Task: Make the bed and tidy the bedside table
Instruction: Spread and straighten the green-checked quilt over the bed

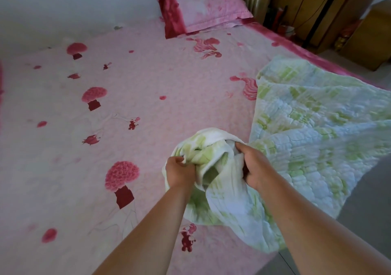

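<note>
Bed (148, 80) fills the left and middle of the view, set along one white wall (63, 4) and covered by one pink sheet (53, 147) that lies flat. Three large round-topped tree prints (121, 175) run down the sheet's left half, with smaller red motifs scattered between them. Toward the lower middle, two bare forearms reach in from the bottom edge. The left hand (179, 173) has its fingers (176, 161) curled tight and clamped on a bunched fold of the one green-and-white quilt (317, 116). Above it, at the bed's far end, one pink pillow (203, 8) with a dark red border lies on the sheet, close to the wall. Just right of the left hand, the right hand (256, 167) grips the same bunch, its fingers (241, 146) hooked down into the cloth. The two hands are near each other, with gathered quilt between them. Part of the bunch hangs below the hands over the bed's near edge. The rest of the quilt spreads out to the right, rumpled, across the bed's right side and over its edge. At the far right stand dark wooden cupboards (317, 10) and a strip of grey floor (370, 190).
</note>
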The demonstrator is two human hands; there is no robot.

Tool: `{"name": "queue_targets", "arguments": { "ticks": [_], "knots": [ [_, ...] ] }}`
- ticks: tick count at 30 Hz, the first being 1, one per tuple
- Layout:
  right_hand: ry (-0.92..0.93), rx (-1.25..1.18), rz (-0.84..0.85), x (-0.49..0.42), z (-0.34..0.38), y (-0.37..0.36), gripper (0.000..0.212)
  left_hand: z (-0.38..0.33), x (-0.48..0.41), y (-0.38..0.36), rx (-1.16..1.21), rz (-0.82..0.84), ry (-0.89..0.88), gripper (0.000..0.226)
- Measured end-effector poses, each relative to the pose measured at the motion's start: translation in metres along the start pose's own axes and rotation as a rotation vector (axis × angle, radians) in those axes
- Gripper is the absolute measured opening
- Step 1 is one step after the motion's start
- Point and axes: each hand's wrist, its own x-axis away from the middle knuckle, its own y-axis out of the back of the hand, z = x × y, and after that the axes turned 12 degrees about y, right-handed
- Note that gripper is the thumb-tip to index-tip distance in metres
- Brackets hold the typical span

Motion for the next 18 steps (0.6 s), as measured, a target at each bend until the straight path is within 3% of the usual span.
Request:
{"name": "queue_targets", "arguments": {
  "ticks": [2, 6, 7, 8, 10, 12, 15, 18],
  "knots": [
    [-0.027, -0.062, 0.029, 0.002, -0.004, -0.007, 0.023, -0.007, 0.008, 0.005, 0.043, 0.145, -0.048, 0.022],
    [-0.077, -0.093, 0.059, 0.008, -0.006, -0.016, 0.028, -0.008, 0.017, 0.015, -0.062, 0.588, -0.141, 0.082],
    [-0.077, -0.077, 0.060, 0.009, -0.006, -0.019, 0.028, -0.005, 0.016, 0.017, -0.124, 0.620, -0.187, 0.086],
    [-0.065, -0.057, 0.043, 0.010, -0.005, -0.020, 0.028, -0.003, 0.014, 0.019, -0.165, 0.639, -0.243, 0.073],
    [-0.016, -0.013, -0.058, 0.007, -0.001, -0.021, 0.025, -0.009, 0.004, 0.028, -0.202, 0.505, -0.370, 0.019],
    [0.061, 0.048, -0.219, 0.003, 0.007, -0.020, 0.019, -0.025, -0.010, 0.044, -0.092, 0.261, -0.364, 0.029],
    [0.188, 0.256, -0.435, -0.005, 0.017, -0.013, 0.015, -0.063, -0.033, 0.088, 0.261, -0.197, -0.134, 0.048],
    [0.321, 0.645, -0.416, -0.011, 0.013, -0.013, 0.028, -0.084, -0.047, 0.123, 0.286, -0.295, -0.150, 0.047]
  ]
}}
